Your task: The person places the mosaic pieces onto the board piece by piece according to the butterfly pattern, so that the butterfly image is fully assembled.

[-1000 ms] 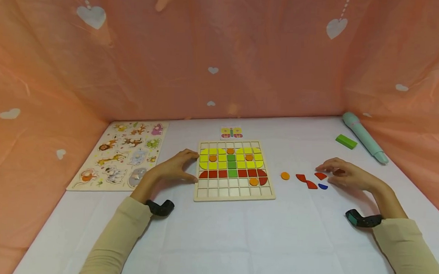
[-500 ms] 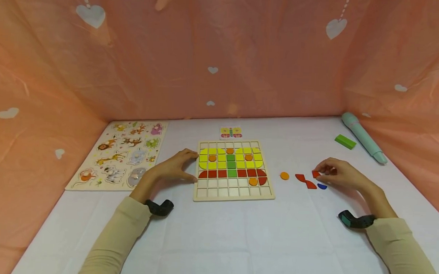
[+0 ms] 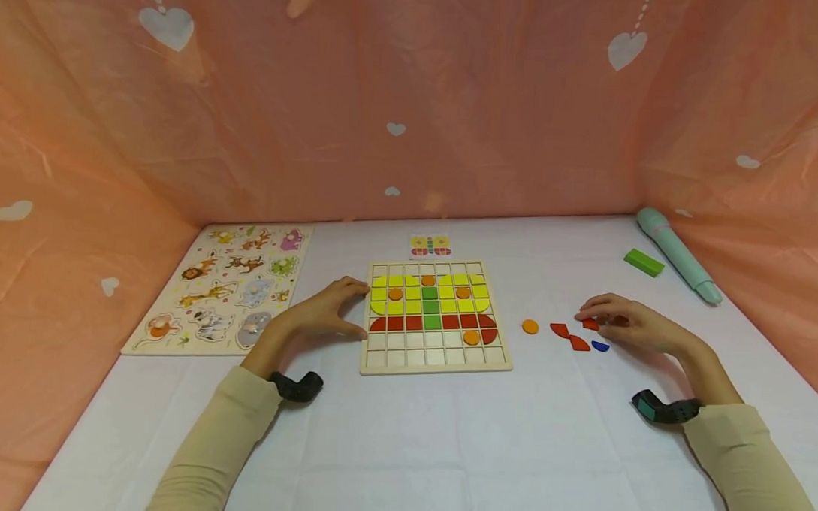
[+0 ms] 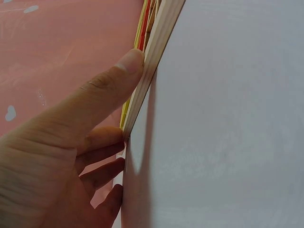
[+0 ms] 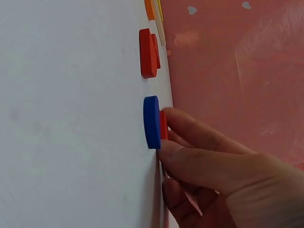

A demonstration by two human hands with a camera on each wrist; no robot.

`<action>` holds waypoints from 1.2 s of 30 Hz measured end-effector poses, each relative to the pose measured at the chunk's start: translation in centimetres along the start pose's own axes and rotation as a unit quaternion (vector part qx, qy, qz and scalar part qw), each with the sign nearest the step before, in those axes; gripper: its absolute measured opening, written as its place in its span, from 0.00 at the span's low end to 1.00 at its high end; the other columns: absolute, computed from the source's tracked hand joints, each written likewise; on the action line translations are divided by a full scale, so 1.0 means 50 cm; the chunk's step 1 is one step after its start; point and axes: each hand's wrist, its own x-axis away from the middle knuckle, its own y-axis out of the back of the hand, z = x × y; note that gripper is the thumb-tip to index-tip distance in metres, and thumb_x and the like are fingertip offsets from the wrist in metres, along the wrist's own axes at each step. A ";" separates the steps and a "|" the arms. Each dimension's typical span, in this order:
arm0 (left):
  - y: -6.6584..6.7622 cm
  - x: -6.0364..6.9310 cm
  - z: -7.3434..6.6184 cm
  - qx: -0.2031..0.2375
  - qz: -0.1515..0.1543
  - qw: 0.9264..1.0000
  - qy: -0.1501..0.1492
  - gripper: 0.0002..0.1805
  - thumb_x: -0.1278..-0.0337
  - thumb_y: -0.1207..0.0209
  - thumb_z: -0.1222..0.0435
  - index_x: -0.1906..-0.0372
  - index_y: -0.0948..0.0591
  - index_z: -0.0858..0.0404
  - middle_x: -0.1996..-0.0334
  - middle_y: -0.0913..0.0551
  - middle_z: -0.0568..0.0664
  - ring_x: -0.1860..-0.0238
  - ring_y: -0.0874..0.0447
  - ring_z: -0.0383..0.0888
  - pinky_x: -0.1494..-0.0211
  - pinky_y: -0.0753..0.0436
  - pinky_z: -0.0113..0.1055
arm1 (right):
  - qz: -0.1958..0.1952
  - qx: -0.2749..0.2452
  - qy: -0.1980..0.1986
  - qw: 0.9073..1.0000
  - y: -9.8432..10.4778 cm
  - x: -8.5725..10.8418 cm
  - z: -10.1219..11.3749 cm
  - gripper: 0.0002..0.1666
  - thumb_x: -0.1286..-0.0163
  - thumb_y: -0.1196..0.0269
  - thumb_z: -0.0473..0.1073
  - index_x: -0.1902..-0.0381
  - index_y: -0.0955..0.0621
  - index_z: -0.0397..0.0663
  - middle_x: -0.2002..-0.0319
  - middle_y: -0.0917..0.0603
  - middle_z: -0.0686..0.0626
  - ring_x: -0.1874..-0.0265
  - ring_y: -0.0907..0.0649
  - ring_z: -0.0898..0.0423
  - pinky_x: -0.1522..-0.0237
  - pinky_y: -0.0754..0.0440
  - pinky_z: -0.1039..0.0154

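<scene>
My left hand point(image 3: 320, 311) rests against the left edge of a wooden grid board point(image 3: 439, 371), thumb and index finger spread and touching its side. Yellow, red, green and orange pieces lie in the board's cells. At the right, my right hand point(image 3: 643, 326) pinches a red quarter-circle piece point(image 3: 590, 323) between thumb and index finger, low over the cloth. The right wrist view has a blue half-round piece point(image 5: 152, 122) in front of the red one, hiding part of it. Two red pieces point(image 3: 579, 343) and an orange disc point(image 3: 530, 327) lie to the left of that hand.
A small butterfly picture card point(image 3: 431, 246) lies behind the board. An animal puzzle board point(image 3: 228, 287) is at the left. Back right are a green block point(image 3: 644, 262) and a mint-coloured microphone-shaped object point(image 3: 679, 255). Pink cloth walls point(image 3: 414, 98) enclose the table.
My right hand has moved slightly left and closed its fingertips on the red quarter-circle piece, which has shifted a little left and turned. The left hand stays at the board's edge.
</scene>
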 end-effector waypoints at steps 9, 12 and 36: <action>0.000 0.001 0.001 -0.001 0.001 1.000 -0.002 0.46 0.59 0.29 0.53 0.34 0.36 0.69 0.36 0.36 0.59 0.34 0.42 0.55 0.29 0.46 0.50 | -0.081 0.094 -0.141 0.982 -0.007 -0.007 0.016 0.12 0.46 0.30 0.38 0.63 0.18 0.42 0.70 0.20 0.53 0.73 0.26 0.64 0.70 0.26 0.75; 0.001 0.001 -0.001 -0.003 0.001 1.000 -0.006 0.46 0.58 0.29 0.54 0.35 0.36 0.69 0.37 0.36 0.60 0.34 0.42 0.55 0.29 0.46 0.50 | -0.078 0.111 -0.193 0.972 -0.006 -0.010 0.019 0.14 0.46 0.29 0.45 0.65 0.18 0.44 0.72 0.20 0.53 0.73 0.26 0.62 0.71 0.26 0.72; 0.003 0.003 -0.005 0.001 0.004 1.000 0.004 0.46 0.58 0.30 0.52 0.34 0.36 0.68 0.36 0.37 0.59 0.33 0.44 0.55 0.29 0.46 0.50 | -0.052 0.066 -0.092 0.992 -0.192 -0.256 0.223 0.17 0.50 0.27 0.47 0.68 0.18 0.41 0.77 0.22 0.55 0.78 0.26 0.61 0.76 0.26 0.71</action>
